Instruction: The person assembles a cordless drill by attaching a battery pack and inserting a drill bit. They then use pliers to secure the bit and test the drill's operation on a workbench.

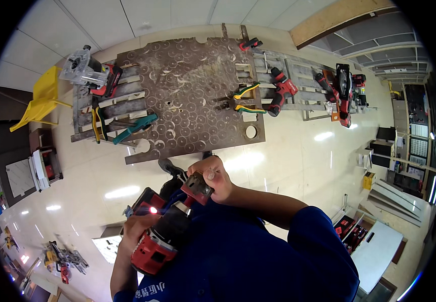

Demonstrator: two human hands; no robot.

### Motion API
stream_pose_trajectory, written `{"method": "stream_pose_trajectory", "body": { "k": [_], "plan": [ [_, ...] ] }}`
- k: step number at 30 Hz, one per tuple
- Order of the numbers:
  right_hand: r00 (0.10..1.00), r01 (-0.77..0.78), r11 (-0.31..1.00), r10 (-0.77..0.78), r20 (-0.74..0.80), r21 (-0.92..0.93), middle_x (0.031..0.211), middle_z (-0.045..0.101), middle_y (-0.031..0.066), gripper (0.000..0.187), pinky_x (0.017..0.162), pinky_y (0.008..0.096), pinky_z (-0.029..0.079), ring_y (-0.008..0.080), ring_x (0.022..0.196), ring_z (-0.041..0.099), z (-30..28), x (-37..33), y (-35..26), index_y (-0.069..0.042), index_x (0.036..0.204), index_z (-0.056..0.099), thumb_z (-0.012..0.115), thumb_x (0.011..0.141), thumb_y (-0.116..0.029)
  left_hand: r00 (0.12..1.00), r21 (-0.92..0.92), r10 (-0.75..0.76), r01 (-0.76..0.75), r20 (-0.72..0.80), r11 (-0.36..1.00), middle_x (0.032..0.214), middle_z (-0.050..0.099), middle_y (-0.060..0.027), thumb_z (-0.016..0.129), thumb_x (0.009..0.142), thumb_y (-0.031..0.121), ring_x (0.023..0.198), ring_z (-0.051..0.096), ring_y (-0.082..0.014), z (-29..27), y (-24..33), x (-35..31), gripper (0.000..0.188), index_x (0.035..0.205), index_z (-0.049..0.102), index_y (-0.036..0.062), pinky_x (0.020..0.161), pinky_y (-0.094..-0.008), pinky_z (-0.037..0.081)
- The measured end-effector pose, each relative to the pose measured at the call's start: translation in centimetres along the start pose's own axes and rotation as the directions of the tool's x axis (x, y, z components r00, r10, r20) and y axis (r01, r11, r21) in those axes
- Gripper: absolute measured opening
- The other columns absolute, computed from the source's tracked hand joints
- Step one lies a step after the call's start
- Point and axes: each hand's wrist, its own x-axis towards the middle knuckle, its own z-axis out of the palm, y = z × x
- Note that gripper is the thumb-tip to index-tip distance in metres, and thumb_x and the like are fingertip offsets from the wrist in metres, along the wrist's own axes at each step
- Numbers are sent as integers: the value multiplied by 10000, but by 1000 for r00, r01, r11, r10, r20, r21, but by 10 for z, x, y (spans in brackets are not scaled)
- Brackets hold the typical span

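Observation:
Close against my body, a red-and-black cordless drill [153, 251] is held with its work light on. My left hand [136, 227] is closed round its handle, whose fingers are partly hidden by the drill. A hole saw [196, 188], a short reddish cup with a worn metal rim, sits at the chuck end. My right hand [219, 182] is closed on that hole saw, thumb on its side. Beyond my hands lies a brown board [188, 90] covered with round cut marks, with a hole through its near right corner.
The board rests on grey slatted supports [127, 108]. Around it lie yellow-green-handled pliers [247, 90], a teal-handled tool [135, 128], a clear-based router [88, 70], another red cordless drill [281, 91] and a red circular saw [344, 95]. A yellow chair [44, 95] stands at left.

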Motion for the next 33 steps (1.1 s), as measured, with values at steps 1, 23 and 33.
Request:
{"method": "stream_pose_trajectory", "body": {
  "k": [1,23,33],
  "plan": [
    [1000,-1,1000,1,2,3,533,333,26,690,516,312,269,146,519,307,0,0,-1,-46,562,346,489,921,-618,1000,11,-11,11,-8,1000,989,714,-182,757,765,159,803,721,-336,1,1,-1,360,1058,609,10,697,-375,572],
    [830,507,838,-413,376,-199,594,390,94,601,461,376,316,266,491,417,-24,39,-26,-29,645,428,473,894,-574,998,152,-57,52,23,987,961,712,-173,739,749,161,808,703,-347,-5,35,18,392,1083,584,28,717,-414,530],
    [915,343,903,-259,308,-258,578,410,73,585,417,345,267,214,421,402,-22,22,-32,-33,634,440,393,898,-553,998,233,-52,41,42,972,989,713,-174,728,761,143,803,706,-340,-2,49,23,356,1063,575,33,699,-406,531]
  ]
}}
